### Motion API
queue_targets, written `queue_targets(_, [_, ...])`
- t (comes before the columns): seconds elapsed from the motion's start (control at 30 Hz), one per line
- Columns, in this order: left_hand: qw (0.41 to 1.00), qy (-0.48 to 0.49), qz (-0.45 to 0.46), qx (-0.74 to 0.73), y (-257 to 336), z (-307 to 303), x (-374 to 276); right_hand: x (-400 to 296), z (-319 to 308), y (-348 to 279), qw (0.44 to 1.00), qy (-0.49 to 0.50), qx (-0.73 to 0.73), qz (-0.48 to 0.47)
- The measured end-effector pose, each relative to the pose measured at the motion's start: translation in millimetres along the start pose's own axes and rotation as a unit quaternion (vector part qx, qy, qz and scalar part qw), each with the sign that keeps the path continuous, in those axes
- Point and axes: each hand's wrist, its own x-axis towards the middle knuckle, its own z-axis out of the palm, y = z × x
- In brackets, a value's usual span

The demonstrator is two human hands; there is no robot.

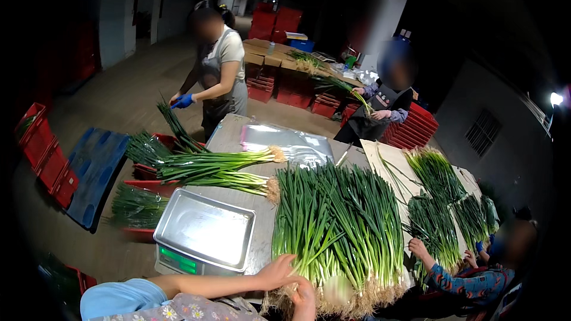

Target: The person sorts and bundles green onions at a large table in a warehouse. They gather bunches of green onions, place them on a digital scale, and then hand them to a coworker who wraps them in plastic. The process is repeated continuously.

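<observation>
A broad pile of green onions (pixel 337 223) lies before me on the table, its leaves pointing away and its roots along the near edge. My left hand (pixel 275 272) reaches across to the pile's near left corner, its fingers against the white stems. Close beside it, my right hand (pixel 305 294) is bent over the stems and roots. My fingers partly hide one another, so any grip on the stalks is unclear. Left of the pile stands a digital scale with a bare metal tray (pixel 207 225) and a lit green display (pixel 177 261).
Two green onion bundles (pixel 223 165) lie behind the scale, beside clear plastic bags (pixel 287 142). Red crates (pixel 147 185) with bagged onions stand at the table's left. Co-workers are across the table and at right, where more onions (pixel 435 218) lie. A blue pallet (pixel 96 165) rests on the floor.
</observation>
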Motion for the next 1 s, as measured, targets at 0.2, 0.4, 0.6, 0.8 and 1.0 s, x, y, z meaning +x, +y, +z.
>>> queue_targets(0.2, [0.828, -0.306, -0.303, -0.358, -37.5, 8.1, 13.6, -17.4, 14.8, 33.3, 0.997, 0.015, -0.072, -0.021])
queue_targets(0.4, [0.474, -0.148, -0.441, -0.748, 0.5, -12.4, 40.1, -74.8, 61.5, 55.7, 0.998, -0.045, -0.017, 0.046])
queue_targets(0.6, [0.548, -0.196, -0.393, -0.712, 23.7, -49.9, 70.7, -127.6, 110.0, 32.0, 0.994, -0.078, -0.082, 0.007])
queue_targets(0.8, [0.623, -0.153, -0.293, -0.709, 100.2, -113.8, 55.5, -164.1, 137.5, 28.9, 0.97, -0.143, -0.192, -0.046])
queue_targets(1.0, [0.678, -0.156, -0.212, -0.686, 110.3, -114.3, 51.1, -170.5, 136.9, 34.6, 0.958, -0.143, -0.214, -0.124])
